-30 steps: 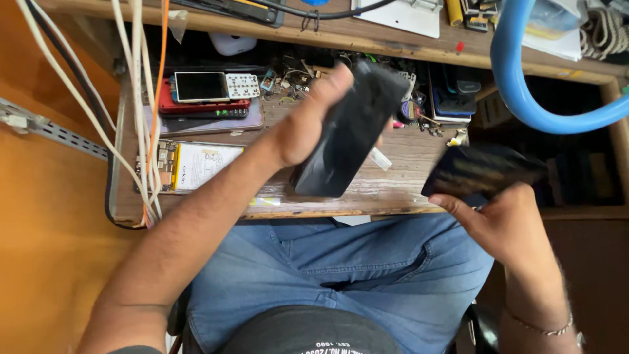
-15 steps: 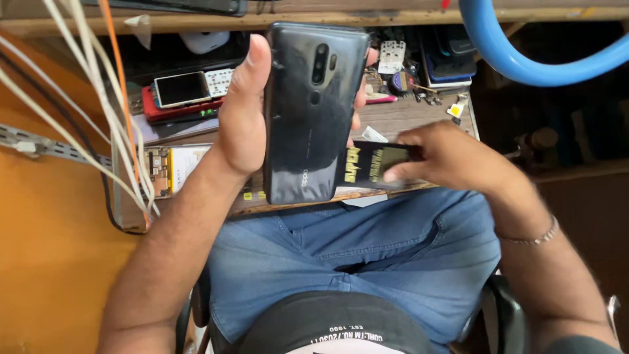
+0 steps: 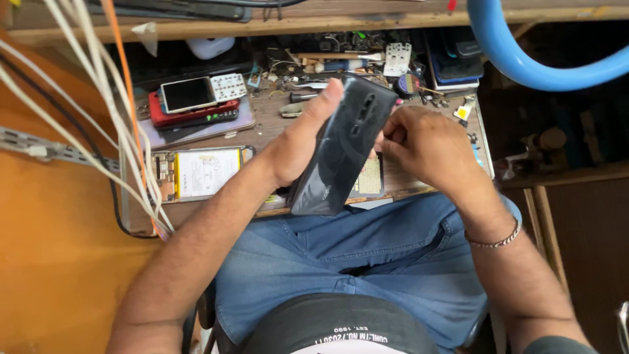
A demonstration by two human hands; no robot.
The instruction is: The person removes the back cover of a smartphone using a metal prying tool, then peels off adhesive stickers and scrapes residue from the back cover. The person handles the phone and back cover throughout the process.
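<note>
My left hand (image 3: 298,141) grips a dark, glossy phone back cover (image 3: 341,147) with a row of camera holes, held tilted above the front edge of a cluttered wooden bench (image 3: 262,124). My right hand (image 3: 426,147) is at the cover's right edge, fingers curled against it. A flat black battery (image 3: 369,178) with light print shows just under the cover, below my right hand; whether that hand still holds it I cannot tell.
An opened phone with a white battery (image 3: 200,172) lies at the left of the bench. Behind it is a stack of phones (image 3: 196,103). Small tools and parts litter the back (image 3: 341,62). White and orange cables (image 3: 111,111) hang left; a blue hose (image 3: 524,59) curves at the right.
The cover has tilted and dropped lower toward the bench. My right hand has moved up from the battery to the cover's right edge.
</note>
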